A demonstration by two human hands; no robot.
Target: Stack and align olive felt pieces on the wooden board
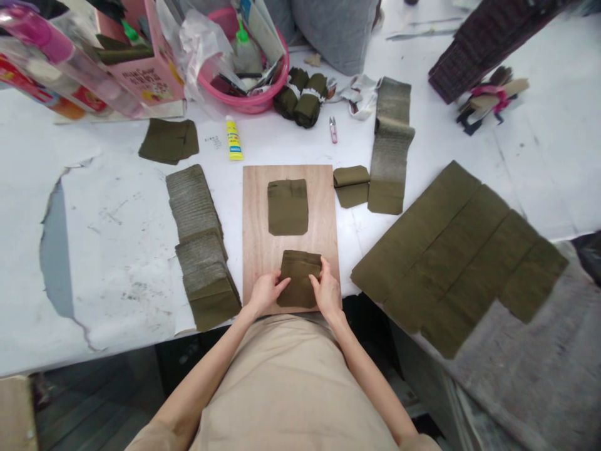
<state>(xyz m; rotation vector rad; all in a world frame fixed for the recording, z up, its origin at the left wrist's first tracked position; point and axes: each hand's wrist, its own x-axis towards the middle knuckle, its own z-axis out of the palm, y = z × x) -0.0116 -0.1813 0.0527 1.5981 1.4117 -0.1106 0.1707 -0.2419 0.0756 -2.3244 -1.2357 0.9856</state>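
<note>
Between my two hands is an olive-green fabric piece (300, 279), held near the front end of a wooden board (256, 238). My left hand (267, 292) pinches its left edge between thumb and fingers. On the other side, my right hand (327, 288) grips the right edge, thumb on top and a finger at the upper corner. A second green fabric piece (288, 208) with rounded lower corners lies flat farther up the board. Left of the board, a fanned stack of green pieces (206, 275) overlaps in a long row.
Large green panels (451, 257) spread to the right. Behind the board lie a yellow glue tube (233, 139), small thread snips (333, 130) and rolled green bundles (305, 97). A pink basket (253, 103) stands at the back. A folded piece (352, 186) and overlapping strip (392, 144) lie right of the board.
</note>
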